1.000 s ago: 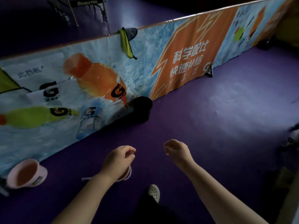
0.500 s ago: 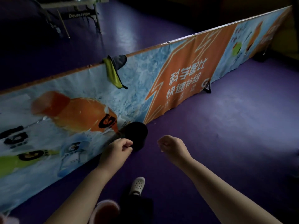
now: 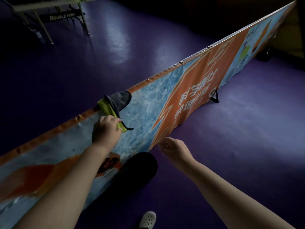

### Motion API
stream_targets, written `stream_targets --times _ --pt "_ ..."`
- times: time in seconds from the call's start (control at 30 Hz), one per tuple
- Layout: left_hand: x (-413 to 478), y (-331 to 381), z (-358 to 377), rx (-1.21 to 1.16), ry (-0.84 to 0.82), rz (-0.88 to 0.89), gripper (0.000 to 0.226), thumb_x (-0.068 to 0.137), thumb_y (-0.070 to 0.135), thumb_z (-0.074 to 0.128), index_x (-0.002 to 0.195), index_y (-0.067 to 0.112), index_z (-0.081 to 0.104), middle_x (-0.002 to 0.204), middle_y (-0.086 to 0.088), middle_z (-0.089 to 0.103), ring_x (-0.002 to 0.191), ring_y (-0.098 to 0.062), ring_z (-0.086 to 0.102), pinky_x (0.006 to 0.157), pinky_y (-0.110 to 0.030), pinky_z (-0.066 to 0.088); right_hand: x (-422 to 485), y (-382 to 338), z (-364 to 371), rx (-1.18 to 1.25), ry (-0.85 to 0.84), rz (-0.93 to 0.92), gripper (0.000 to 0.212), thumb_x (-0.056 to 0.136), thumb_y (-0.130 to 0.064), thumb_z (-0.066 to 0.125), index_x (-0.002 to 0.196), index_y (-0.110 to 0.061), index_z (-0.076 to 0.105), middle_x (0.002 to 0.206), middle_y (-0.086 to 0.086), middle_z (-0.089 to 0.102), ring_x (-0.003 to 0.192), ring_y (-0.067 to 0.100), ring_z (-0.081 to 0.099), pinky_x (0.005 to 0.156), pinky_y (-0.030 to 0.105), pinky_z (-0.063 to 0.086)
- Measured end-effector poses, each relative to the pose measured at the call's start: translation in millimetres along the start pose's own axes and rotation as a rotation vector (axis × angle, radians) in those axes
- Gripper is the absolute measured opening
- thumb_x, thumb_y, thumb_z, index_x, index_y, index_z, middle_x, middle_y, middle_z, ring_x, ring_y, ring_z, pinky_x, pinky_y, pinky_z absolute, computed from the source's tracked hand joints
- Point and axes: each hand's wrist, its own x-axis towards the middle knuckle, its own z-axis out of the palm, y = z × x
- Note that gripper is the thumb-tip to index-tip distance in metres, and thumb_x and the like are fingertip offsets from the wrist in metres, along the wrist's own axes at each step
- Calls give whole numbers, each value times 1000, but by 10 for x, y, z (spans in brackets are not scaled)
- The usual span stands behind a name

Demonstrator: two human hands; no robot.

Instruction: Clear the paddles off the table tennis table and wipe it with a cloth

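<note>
A yellow-green and grey cloth [image 3: 113,104] hangs over the top edge of a long printed barrier [image 3: 148,100]. My left hand [image 3: 105,129] is at the cloth's lower end, fingers curled around the yellow-green part. My right hand [image 3: 173,146] hovers to the right, lower down and in front of the barrier, loosely curled and holding nothing. A table tennis table [image 3: 49,7] stands far off at the top left, beyond the barrier. No paddles are in view.
A dark round object [image 3: 140,169] sits on the purple floor [image 3: 231,146] at the barrier's foot, below my hands. A black barrier foot [image 3: 214,97] sticks out to the right. My white shoe [image 3: 147,219] shows at the bottom.
I have stepped closer to the barrier. My left hand rose from waist height to the hanging cloth and took hold of it. The right hand stayed low and loosely curled.
</note>
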Motion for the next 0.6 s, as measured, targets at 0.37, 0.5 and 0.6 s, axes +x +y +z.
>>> stream_targets --times 0.37,0.5,0.6 --pt "902 -376 258 257 158 369 13 68 -4 53 69 4 63 86 -16 55 85 -31 37 72 -47 39 559 164 26 98 6 156 16 88 -11 62 97 -18 73 67 -22 57 78 10 61 76 32 53" --pt "970 -212 209 73 220 432 18 69 12 47 75 12 65 85 -7 61 99 -31 46 83 -44 33 603 196 -2 109 14 177 16 88 -12 61 99 -17 72 75 -17 61 84 14 65 77 34 53" --pt "963 109 135 -131 197 526 13 72 13 51 80 12 61 79 -6 61 89 -33 56 80 -41 36 586 195 -32 122 74 165 19 89 -11 62 105 -16 71 89 -8 66 90 19 65 80 35 52"
